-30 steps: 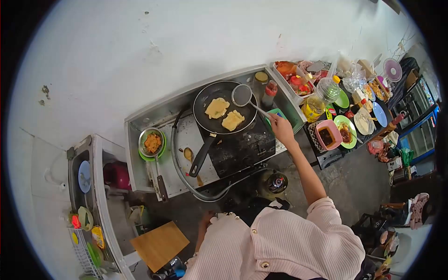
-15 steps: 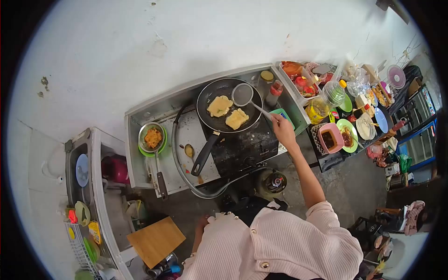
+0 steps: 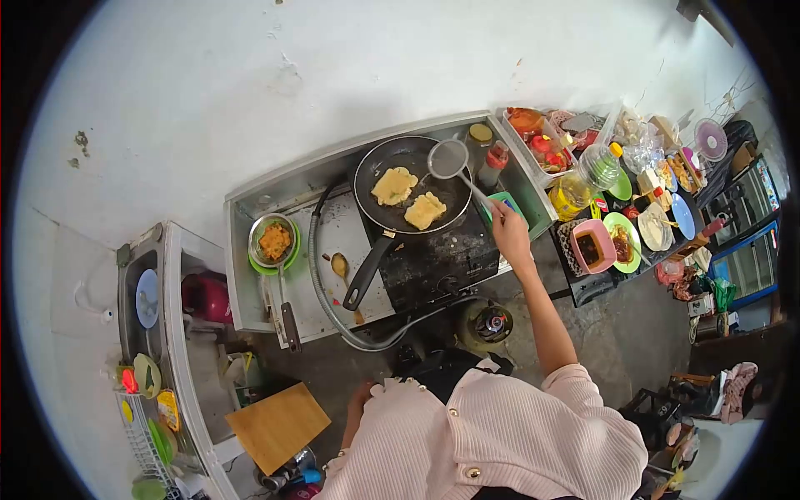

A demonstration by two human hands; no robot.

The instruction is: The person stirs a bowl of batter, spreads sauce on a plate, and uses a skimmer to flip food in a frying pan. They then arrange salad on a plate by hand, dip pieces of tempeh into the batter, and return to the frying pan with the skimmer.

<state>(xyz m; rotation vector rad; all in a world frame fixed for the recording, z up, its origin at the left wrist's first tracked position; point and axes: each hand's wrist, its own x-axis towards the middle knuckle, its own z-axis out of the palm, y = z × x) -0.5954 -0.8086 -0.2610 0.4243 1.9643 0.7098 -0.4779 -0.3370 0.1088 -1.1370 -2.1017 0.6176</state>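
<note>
My right hand is closed round the handle of a round strainer, whose mesh head is over the right edge of a black frying pan. Two yellow pieces of food, one on the left and one on the right, lie in the pan, which sits on a black stove. The pan's handle points down and left, and no hand touches it. My left hand hangs low beside the pink shirt, its fingers too hidden to read.
A second strainer with orange food rests on a green bowl at the left. A hose curves round the stove. To the right are an oil bottle, a pink bowl and plates. A wooden board is at lower left.
The strainer in my right hand has moved slightly right across the pan, from over its inner right side to its edge. The camera view has shifted a little.
</note>
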